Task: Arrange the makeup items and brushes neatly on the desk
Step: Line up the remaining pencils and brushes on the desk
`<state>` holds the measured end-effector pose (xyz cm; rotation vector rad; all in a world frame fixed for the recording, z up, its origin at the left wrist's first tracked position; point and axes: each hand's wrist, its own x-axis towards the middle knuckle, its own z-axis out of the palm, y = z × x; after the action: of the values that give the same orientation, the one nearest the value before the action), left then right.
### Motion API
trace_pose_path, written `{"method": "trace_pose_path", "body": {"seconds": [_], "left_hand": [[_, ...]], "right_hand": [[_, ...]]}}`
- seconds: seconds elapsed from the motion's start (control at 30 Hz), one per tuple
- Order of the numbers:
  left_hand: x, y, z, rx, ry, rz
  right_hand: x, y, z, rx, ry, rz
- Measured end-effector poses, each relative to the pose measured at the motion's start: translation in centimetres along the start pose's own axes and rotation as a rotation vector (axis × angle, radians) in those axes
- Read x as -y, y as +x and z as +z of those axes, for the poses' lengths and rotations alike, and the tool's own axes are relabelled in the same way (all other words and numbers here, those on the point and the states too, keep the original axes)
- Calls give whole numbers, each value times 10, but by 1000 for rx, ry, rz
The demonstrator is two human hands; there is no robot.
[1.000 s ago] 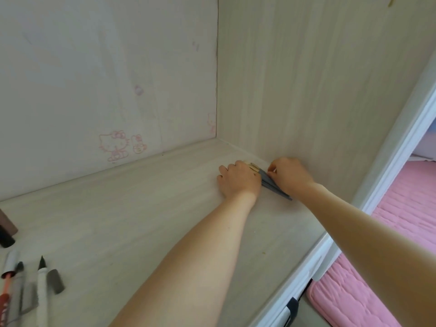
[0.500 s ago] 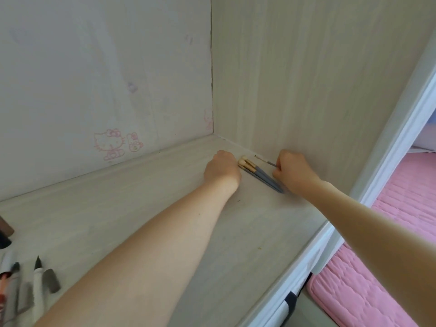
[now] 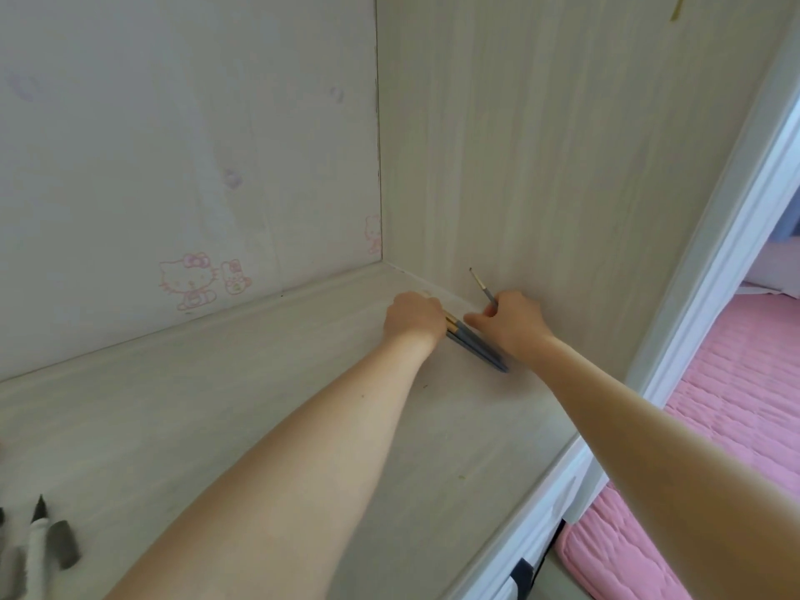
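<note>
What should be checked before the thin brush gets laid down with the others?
1. Thin brush held by right hand: ok, pinched, tip raised.
2. Brush bundle flat on desk: ok.
3. Left hand steadies the bundle: ok, it rests on the brush heads.
4. Bundle ends aligned: cannot tell, heads hidden under the left hand.
5. Free spot beside the bundle by the side panel: cannot tell, right hand covers it.
6. Pens at the desk's near left edge, apart from bundle: ok.
</note>
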<state>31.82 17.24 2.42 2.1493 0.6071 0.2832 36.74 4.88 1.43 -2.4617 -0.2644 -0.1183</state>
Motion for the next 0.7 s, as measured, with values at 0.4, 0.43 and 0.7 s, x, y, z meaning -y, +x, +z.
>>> {"method": "trace_pose_path", "body": {"seconds": [0.4, 0.43, 0.7], "left_hand": [[2, 0, 13, -40, 287, 69], [3, 0, 11, -40, 305, 76], [18, -5, -15, 19, 364, 89]], "right_hand": [[-4, 2, 5, 46, -164, -26], [-3, 1, 3, 55, -167, -25], [2, -8, -10, 27, -76, -8]]}}
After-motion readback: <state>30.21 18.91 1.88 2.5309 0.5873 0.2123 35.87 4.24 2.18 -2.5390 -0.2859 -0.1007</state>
